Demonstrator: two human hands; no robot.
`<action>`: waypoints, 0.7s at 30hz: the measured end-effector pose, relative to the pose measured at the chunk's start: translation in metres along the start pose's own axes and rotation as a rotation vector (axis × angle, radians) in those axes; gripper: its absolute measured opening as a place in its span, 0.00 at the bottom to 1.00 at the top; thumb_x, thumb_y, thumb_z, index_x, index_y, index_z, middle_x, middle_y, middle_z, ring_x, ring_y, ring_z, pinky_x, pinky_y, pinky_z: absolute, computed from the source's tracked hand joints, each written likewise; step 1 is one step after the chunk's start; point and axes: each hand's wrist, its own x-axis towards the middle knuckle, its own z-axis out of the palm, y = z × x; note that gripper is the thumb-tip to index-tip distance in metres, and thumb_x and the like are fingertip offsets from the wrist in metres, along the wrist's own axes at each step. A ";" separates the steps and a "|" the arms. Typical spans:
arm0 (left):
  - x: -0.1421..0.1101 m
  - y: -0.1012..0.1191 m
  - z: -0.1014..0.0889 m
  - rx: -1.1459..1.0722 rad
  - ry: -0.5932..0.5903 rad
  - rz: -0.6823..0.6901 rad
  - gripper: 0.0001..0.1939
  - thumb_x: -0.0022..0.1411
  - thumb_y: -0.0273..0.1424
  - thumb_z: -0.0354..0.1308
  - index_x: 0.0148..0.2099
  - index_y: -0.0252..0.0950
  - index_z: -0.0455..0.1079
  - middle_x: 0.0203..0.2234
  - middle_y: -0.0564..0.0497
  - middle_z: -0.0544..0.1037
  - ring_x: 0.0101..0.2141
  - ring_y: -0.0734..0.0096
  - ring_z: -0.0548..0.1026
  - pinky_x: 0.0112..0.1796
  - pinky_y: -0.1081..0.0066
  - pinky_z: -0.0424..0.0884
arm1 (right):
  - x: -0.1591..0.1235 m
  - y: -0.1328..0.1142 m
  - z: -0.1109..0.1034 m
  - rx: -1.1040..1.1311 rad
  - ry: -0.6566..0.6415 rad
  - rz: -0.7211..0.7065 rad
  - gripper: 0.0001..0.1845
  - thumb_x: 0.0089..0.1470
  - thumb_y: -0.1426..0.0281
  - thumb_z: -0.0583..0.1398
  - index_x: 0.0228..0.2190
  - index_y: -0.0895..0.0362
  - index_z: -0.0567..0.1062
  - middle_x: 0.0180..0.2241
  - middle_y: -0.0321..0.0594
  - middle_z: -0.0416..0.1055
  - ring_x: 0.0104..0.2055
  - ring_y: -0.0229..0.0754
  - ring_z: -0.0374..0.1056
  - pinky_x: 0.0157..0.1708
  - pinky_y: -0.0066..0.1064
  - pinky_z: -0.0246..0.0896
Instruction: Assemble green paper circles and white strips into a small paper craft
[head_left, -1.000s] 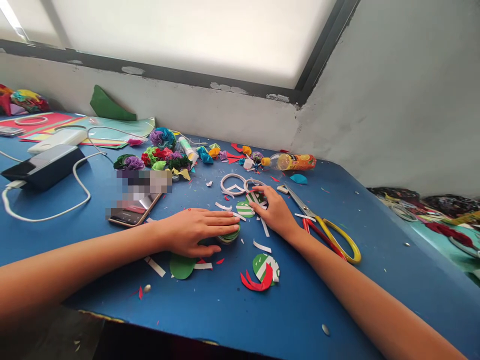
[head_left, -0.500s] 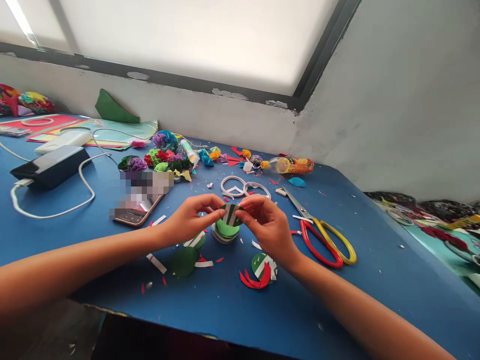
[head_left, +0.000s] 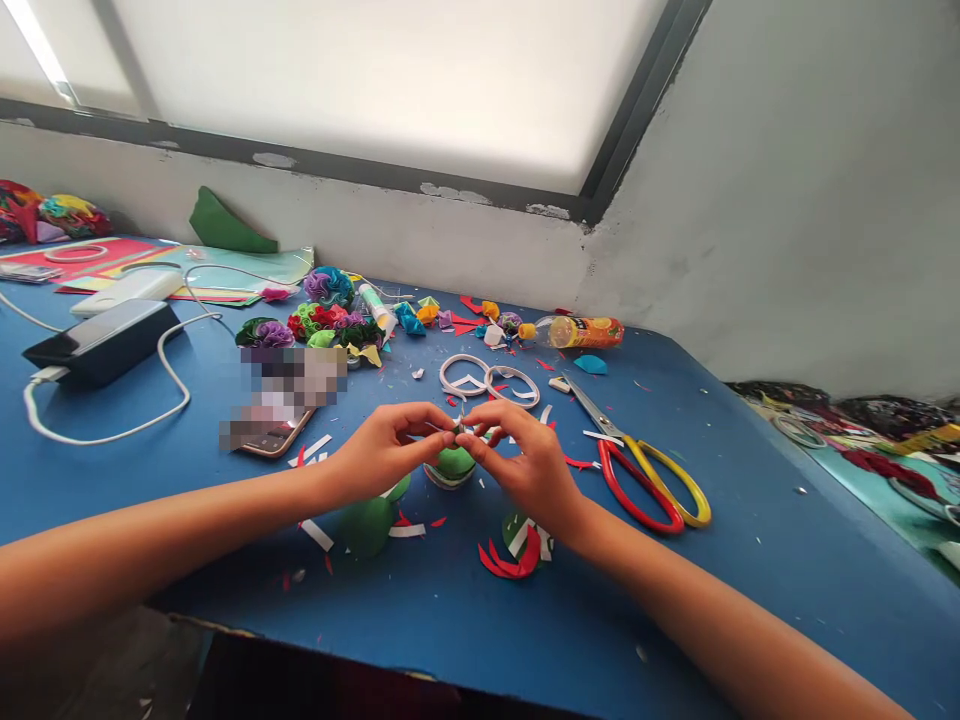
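Both your hands meet above the blue surface (head_left: 750, 560), your left hand (head_left: 382, 455) and right hand (head_left: 525, 465) pinching a small green-and-white paper piece (head_left: 459, 430) between fingertips. It looks folded edge-on; its direction is unclear. A green stack (head_left: 452, 467) sits just below.

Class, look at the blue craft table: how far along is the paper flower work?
Done: finished paper flowers sit grouped at the back. In hand: the left hand and right hand pinch a small folded green-and-white piece together above a stack of green circles. Left: cut circles and striped pieces lie flat, unfolded; scissors lie unused.
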 end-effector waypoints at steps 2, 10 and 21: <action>-0.001 0.000 -0.001 0.086 -0.012 0.058 0.15 0.56 0.39 0.55 0.38 0.31 0.69 0.30 0.51 0.72 0.30 0.80 0.70 0.31 0.80 0.70 | 0.000 -0.002 -0.001 0.024 -0.010 -0.004 0.09 0.52 0.64 0.57 0.35 0.56 0.71 0.34 0.37 0.70 0.33 0.31 0.66 0.31 0.23 0.63; -0.005 0.005 -0.005 0.359 -0.029 0.260 0.11 0.59 0.34 0.50 0.36 0.31 0.68 0.31 0.50 0.73 0.31 0.80 0.71 0.34 0.78 0.70 | 0.004 -0.007 -0.008 0.162 -0.123 0.020 0.08 0.51 0.66 0.58 0.33 0.56 0.74 0.33 0.36 0.73 0.33 0.31 0.68 0.30 0.20 0.64; -0.003 0.005 -0.007 0.389 -0.106 0.380 0.09 0.60 0.31 0.49 0.33 0.30 0.66 0.31 0.48 0.72 0.32 0.80 0.70 0.34 0.79 0.69 | 0.007 -0.002 -0.014 0.282 -0.269 0.163 0.10 0.49 0.63 0.59 0.32 0.57 0.75 0.31 0.37 0.72 0.34 0.32 0.67 0.33 0.23 0.62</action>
